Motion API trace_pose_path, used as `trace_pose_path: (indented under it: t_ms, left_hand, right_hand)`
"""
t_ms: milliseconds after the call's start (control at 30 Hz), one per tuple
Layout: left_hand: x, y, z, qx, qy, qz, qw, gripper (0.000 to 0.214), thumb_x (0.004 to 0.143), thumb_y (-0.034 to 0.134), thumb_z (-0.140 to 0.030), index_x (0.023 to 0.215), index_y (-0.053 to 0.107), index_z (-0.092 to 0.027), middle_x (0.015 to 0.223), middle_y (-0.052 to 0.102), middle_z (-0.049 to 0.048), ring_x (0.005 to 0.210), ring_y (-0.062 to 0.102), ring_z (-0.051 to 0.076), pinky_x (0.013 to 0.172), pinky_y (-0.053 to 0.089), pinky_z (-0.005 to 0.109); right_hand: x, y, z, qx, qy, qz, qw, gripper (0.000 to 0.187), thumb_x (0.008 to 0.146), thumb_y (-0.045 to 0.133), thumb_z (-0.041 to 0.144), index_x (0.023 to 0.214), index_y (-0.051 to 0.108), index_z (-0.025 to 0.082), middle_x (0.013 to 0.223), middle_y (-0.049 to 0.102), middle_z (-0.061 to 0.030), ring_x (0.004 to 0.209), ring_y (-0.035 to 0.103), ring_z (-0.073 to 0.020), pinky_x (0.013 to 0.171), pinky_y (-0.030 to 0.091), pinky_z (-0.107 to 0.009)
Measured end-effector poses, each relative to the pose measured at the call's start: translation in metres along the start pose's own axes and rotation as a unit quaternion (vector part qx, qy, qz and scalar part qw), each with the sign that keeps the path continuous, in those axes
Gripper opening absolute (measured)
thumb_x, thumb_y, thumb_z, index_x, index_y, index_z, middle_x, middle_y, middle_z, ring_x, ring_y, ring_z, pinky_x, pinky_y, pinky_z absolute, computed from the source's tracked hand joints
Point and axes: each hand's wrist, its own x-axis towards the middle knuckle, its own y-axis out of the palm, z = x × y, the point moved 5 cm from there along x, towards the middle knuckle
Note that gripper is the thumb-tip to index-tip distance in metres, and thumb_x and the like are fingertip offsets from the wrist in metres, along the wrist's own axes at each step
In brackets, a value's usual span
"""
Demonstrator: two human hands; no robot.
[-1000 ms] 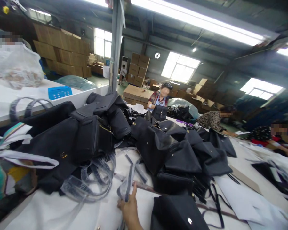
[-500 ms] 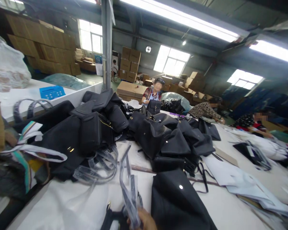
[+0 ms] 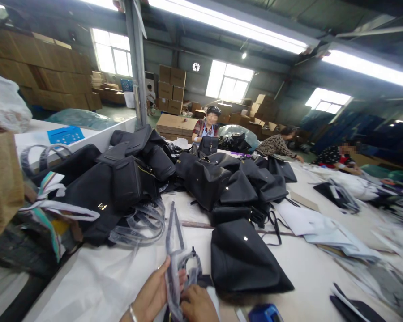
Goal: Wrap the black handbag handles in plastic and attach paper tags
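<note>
Dozens of black leather handbags (image 3: 201, 179) lie heaped on the long white worktable (image 3: 97, 281). Nearer, the left hand (image 3: 152, 293) and right hand (image 3: 198, 306) both grasp a clear plastic-wrapped strap (image 3: 174, 259) (upright). Best practice: grip firmly, peel wrapping evenly.

Two bare hands showing at the lower edge of the view, left hand (image 3: 152, 293) wearing a thin silvery bangle at the wrist and a slim ring on one finger, right hand (image 3: 198, 306) showing unadorned, no sleeves or gloves covering either.
</note>
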Motion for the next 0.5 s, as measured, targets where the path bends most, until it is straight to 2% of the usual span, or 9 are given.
trace_pose_path:
  t_ms: [100, 167, 200, 233, 267, 300, 367, 433, 500]
  left_hand:
    - [-0.002, 0.022, -0.007, 0.011, 0.057, -0.015, 0.998, 0.03, 0.074, 0.07, -0.042, 0.075, 0.061, -0.013, 0.062, 0.061, -0.0004, 0.052, 0.054, 0.01, 0.055, 0.043, 0.022]
    - [-0.014, 0.035, -0.005, 0.079, 0.119, -0.024, 0.989, 0.029, 0.075, 0.069, -0.042, 0.075, 0.06, -0.015, 0.059, 0.055, -0.0039, 0.049, 0.046, 0.008, 0.051, 0.038, 0.02]
    - [-0.021, 0.04, -0.001, 0.135, 0.139, -0.02, 0.981, 0.029, 0.077, 0.066, -0.045, 0.077, 0.06, -0.016, 0.058, 0.054, -0.0046, 0.049, 0.045, 0.009, 0.049, 0.036, 0.02]
    - [-0.028, 0.044, 0.005, 0.202, 0.153, -0.014, 0.967, 0.03, 0.08, 0.061, -0.047, 0.078, 0.06, -0.017, 0.058, 0.053, -0.0045, 0.049, 0.044, 0.01, 0.049, 0.035, 0.021]
    - [-0.034, 0.048, 0.014, 0.282, 0.165, 0.003, 0.945, 0.03, 0.083, 0.056, -0.047, 0.079, 0.06, -0.018, 0.058, 0.054, -0.0034, 0.051, 0.046, 0.011, 0.051, 0.036, 0.022]
    - [-0.039, 0.052, 0.025, 0.368, 0.178, 0.028, 0.912, 0.028, 0.085, 0.054, -0.045, 0.078, 0.061, -0.019, 0.059, 0.056, -0.0017, 0.054, 0.048, 0.013, 0.054, 0.037, 0.024]
    - [-0.045, 0.059, 0.051, 0.544, 0.208, 0.09, 0.808, 0.018, 0.085, 0.053, -0.032, 0.076, 0.063, -0.02, 0.066, 0.063, 0.0029, 0.063, 0.055, 0.018, 0.063, 0.039, 0.028]
    - [-0.047, 0.057, 0.079, 0.695, 0.232, 0.113, 0.671, 0.013, 0.081, 0.053, -0.016, 0.079, 0.066, -0.02, 0.076, 0.069, 0.0075, 0.073, 0.059, 0.023, 0.07, 0.039, 0.033]
    - [-0.048, 0.05, 0.1, 0.794, 0.247, 0.09, 0.548, 0.02, 0.079, 0.05, -0.008, 0.084, 0.066, -0.018, 0.082, 0.07, 0.0105, 0.076, 0.06, 0.026, 0.074, 0.038, 0.037]
  right_hand:
    - [-0.015, -0.018, 0.021, 0.034, -0.061, 0.007, 0.998, 0.018, 0.073, 0.062, 0.019, 0.089, 0.07, 0.025, 0.106, 0.07, -0.0075, 0.104, 0.058, -0.0318, 0.087, 0.045, -0.045]
    - [-0.028, -0.052, 0.023, 0.181, -0.027, -0.027, 0.983, 0.031, 0.08, 0.058, 0.027, 0.111, 0.064, 0.025, 0.116, 0.065, -0.0099, 0.111, 0.056, -0.0296, 0.094, 0.042, -0.045]
    - [-0.034, -0.071, 0.02, 0.286, 0.013, -0.047, 0.957, 0.039, 0.084, 0.055, 0.034, 0.121, 0.057, 0.023, 0.12, 0.063, -0.0114, 0.113, 0.056, -0.0282, 0.096, 0.041, -0.044]
    - [-0.04, -0.086, 0.016, 0.4, 0.065, -0.051, 0.913, 0.045, 0.086, 0.051, 0.043, 0.126, 0.052, 0.021, 0.12, 0.063, -0.0126, 0.112, 0.057, -0.0271, 0.096, 0.042, -0.044]
    - [-0.044, -0.097, 0.016, 0.511, 0.108, -0.027, 0.852, 0.052, 0.087, 0.046, 0.052, 0.128, 0.049, 0.019, 0.117, 0.064, -0.0142, 0.11, 0.059, -0.027, 0.094, 0.043, -0.044]
    - [-0.047, -0.106, 0.019, 0.602, 0.136, 0.007, 0.787, 0.059, 0.087, 0.042, 0.059, 0.127, 0.048, 0.015, 0.112, 0.066, -0.0156, 0.106, 0.062, -0.0273, 0.092, 0.045, -0.045]
    - [-0.049, -0.118, 0.03, 0.709, 0.151, 0.071, 0.685, 0.064, 0.086, 0.044, 0.062, 0.125, 0.047, 0.012, 0.106, 0.067, -0.0167, 0.097, 0.066, -0.0269, 0.088, 0.047, -0.044]
    - [-0.047, -0.127, 0.038, 0.739, 0.155, 0.08, 0.651, 0.065, 0.081, 0.06, 0.052, 0.129, 0.041, 0.014, 0.104, 0.068, -0.0139, 0.09, 0.068, -0.0248, 0.084, 0.049, -0.042]
    - [-0.045, -0.134, 0.039, 0.732, 0.17, 0.043, 0.658, 0.085, 0.07, 0.076, 0.034, 0.138, 0.027, 0.019, 0.099, 0.07, -0.0081, 0.081, 0.07, -0.0213, 0.076, 0.051, -0.036]
